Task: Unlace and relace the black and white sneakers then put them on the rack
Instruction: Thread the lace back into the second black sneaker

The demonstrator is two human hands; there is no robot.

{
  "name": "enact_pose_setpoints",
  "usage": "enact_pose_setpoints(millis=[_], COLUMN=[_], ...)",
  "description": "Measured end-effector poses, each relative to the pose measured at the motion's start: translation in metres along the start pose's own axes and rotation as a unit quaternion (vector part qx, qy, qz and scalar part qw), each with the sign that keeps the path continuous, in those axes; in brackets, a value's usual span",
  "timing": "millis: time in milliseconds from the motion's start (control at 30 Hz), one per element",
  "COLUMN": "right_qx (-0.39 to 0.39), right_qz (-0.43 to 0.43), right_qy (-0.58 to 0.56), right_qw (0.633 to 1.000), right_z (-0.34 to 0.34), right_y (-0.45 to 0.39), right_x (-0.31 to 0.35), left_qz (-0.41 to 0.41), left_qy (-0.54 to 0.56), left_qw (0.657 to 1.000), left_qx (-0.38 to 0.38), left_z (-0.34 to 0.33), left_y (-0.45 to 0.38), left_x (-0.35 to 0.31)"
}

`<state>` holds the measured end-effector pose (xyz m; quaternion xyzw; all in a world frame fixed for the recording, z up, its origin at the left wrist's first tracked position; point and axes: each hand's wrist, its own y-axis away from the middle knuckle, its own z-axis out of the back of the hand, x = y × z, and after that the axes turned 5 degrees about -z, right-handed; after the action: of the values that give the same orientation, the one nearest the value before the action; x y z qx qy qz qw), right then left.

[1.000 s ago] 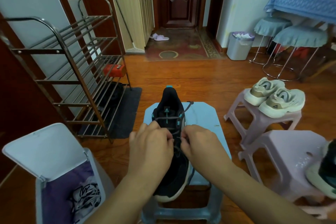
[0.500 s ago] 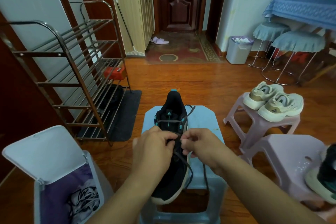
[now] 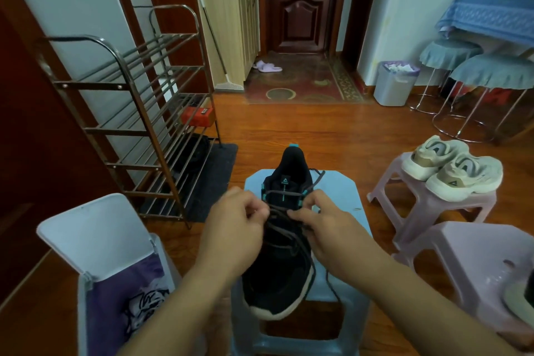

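Observation:
A black sneaker (image 3: 281, 277) with a white sole and teal eyelets lies on a light blue stool (image 3: 344, 193), its toe toward me. Dark laces (image 3: 284, 227) cross loosely over its tongue, and one end trails off the right side. My left hand (image 3: 234, 228) pinches the lace at the left eyelets. My right hand (image 3: 320, 222) pinches the lace at the right eyelets. The second black sneaker (image 3: 520, 302) shows only partly at the right edge, on a pink stool (image 3: 462, 257). The metal shoe rack (image 3: 135, 113) stands at the left.
An open white bin (image 3: 95, 266) with a purple liner sits at my lower left. A pair of cream sneakers (image 3: 453, 170) rests on another pink stool (image 3: 410, 202). A grey waste bin (image 3: 394, 84), two covered round stools (image 3: 491, 72) and a door mat lie farther back.
Both hands have drawn slightly apart on the lace, loosening the crossings over the tongue. The shoe stays on the blue stool.

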<state>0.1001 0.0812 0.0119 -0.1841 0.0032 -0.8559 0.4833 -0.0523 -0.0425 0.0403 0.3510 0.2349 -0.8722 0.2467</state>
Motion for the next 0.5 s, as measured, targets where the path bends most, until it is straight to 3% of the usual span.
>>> enact_pose_setpoints(millis=[33,67,100,133,167,200,233,267,300,367,400,433,500], right_qx=[0.004,0.013,0.021,0.028,0.04,0.056,0.071,0.081,0.089,0.099,0.098,0.097,0.09], right_qz=[-0.001,-0.004,-0.009,-0.015,-0.023,-0.033,-0.043,-0.048,-0.051,-0.05,-0.046,-0.042,-0.035], right_qy=[-0.017,-0.042,-0.07,-0.094,-0.112,-0.128,-0.143,-0.15,-0.149,-0.139,-0.134,-0.131,-0.12], right_qw=[1.0,0.999,0.997,0.995,0.993,0.99,0.986,0.984,0.983,0.984,0.985,0.986,0.988], right_z=[0.001,0.002,0.003,0.005,0.007,0.011,0.014,0.016,0.018,0.02,0.02,0.02,0.02], right_y=[-0.001,-0.001,-0.002,-0.003,-0.003,-0.004,-0.004,-0.005,-0.005,-0.006,-0.006,-0.005,-0.005], right_x=[-0.002,-0.002,-0.003,-0.003,-0.003,-0.003,-0.002,-0.001,-0.002,-0.001,0.0,0.001,0.003], left_qz=[0.048,0.103,0.151,0.178,0.188,0.185,0.18,0.19,0.198,0.15,0.093,0.035,-0.039], left_qy=[0.08,0.21,0.37,0.539,0.679,0.766,0.797,0.773,0.691,0.366,0.177,0.017,-0.157], left_qw=[0.995,0.97,0.909,0.807,0.68,0.571,0.529,0.567,0.671,0.916,0.98,0.996,0.974], left_qx=[-0.027,-0.071,-0.115,-0.161,-0.204,-0.228,-0.229,-0.212,-0.18,-0.066,0.005,0.076,0.156], left_z=[0.018,0.04,0.063,0.085,0.102,0.112,0.115,0.114,0.106,0.078,0.061,0.043,0.017], left_y=[-0.004,-0.008,-0.013,-0.017,-0.02,-0.022,-0.023,-0.024,-0.027,-0.027,-0.022,-0.017,-0.004], left_x=[0.005,0.015,0.027,0.039,0.049,0.06,0.067,0.069,0.067,0.048,0.038,0.03,0.016])
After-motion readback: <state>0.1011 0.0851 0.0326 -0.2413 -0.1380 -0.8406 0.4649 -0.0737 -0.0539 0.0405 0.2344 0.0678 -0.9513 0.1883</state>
